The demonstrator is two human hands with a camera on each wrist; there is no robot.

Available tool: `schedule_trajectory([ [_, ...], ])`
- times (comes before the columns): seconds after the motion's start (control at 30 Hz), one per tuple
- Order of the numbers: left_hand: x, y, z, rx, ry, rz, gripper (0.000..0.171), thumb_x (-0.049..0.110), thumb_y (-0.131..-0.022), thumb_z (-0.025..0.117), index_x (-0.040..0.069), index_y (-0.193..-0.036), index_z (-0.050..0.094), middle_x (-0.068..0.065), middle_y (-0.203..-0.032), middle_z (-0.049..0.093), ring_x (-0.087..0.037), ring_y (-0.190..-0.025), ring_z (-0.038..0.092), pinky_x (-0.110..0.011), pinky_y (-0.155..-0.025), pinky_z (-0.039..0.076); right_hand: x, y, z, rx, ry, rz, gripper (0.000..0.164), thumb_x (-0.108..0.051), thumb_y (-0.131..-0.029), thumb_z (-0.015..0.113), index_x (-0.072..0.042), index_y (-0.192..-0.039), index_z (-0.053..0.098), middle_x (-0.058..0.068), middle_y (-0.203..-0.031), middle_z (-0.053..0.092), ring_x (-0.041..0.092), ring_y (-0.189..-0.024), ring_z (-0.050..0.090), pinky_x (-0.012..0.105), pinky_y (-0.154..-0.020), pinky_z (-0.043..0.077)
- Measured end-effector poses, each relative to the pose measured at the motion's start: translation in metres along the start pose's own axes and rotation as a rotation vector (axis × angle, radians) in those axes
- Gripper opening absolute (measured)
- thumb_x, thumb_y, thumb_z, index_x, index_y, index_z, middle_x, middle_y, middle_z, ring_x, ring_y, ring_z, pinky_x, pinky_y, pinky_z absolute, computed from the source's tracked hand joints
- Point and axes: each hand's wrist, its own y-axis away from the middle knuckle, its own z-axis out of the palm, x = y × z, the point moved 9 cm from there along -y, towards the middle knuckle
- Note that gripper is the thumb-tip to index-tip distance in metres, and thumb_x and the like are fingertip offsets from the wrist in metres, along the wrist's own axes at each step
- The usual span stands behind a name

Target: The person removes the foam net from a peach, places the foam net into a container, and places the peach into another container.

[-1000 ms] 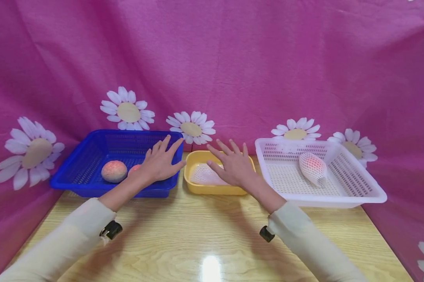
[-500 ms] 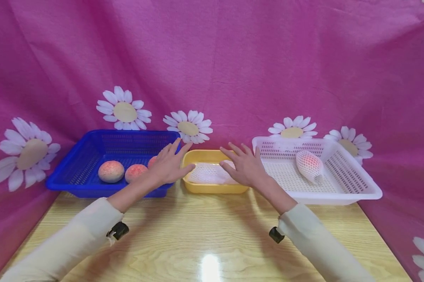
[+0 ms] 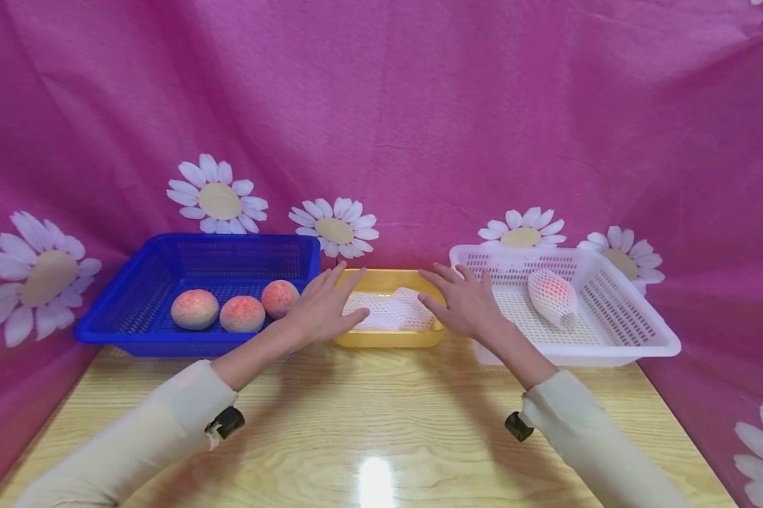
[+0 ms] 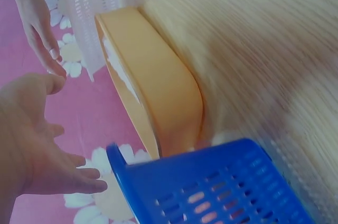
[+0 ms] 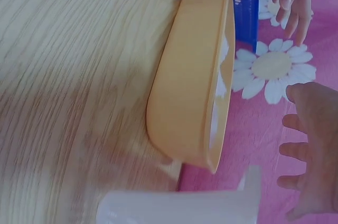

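In the head view my left hand (image 3: 321,307) is held over the gap between the blue basket (image 3: 137,337) and the yellow container (image 3: 388,339), fingers spread. Three peaches, the left one (image 3: 194,309), the middle one (image 3: 242,314) and the right one (image 3: 280,298), lie in the blue basket. White foam nets (image 3: 388,310) lie inside the yellow container. Above that container's right end, beside the white basket (image 3: 578,358), hovers my right hand (image 3: 467,303), also with spread fingers. A peach in a foam net (image 3: 551,298) lies in the white basket. Neither hand holds anything.
All three containers stand in a row along the back of the wooden table (image 3: 356,416). A magenta cloth (image 3: 381,127) with daisies hangs right behind them. Both wrists carry a small black device, the left one (image 3: 228,422) and the right one (image 3: 518,426).
Both hands have moved right. My left hand has uncovered the peaches in the blue basket, and my right hand has uncovered more of the foam nets. The view has shifted slightly.
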Motion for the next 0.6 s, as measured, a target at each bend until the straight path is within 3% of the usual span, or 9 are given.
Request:
schedule_trajectory([
  [0.37, 0.032, -0.008, 0.007, 0.068, 0.024, 0.142, 0.060, 0.042, -0.089, 0.053, 0.018, -0.142, 0.035, -0.020, -0.144, 0.028, -0.037, -0.129, 0.028, -0.051, -0.102, 0.026, 0.035, 0.016, -0.001, -0.005, 0.006, 0.040, 0.046, -0.047, -0.093, 0.044, -0.024, -0.131, 0.050, 0.008, -0.136, 0.045, 0.039, -0.123, 0.035, 0.070, -0.094, 0.011],
  [0.6, 0.050, -0.012, 0.015, 0.067, 0.031, 0.200, 0.057, 0.039, -0.090, 0.054, 0.018, -0.141, 0.038, -0.018, -0.142, 0.032, -0.036, -0.126, 0.033, -0.048, -0.102, 0.028, 0.057, 0.023, -0.004, 0.025, 0.070, 0.040, 0.043, -0.043, -0.093, 0.045, -0.020, -0.128, 0.054, 0.008, -0.132, 0.049, 0.039, -0.117, 0.041, 0.062, -0.088, 0.027],
])
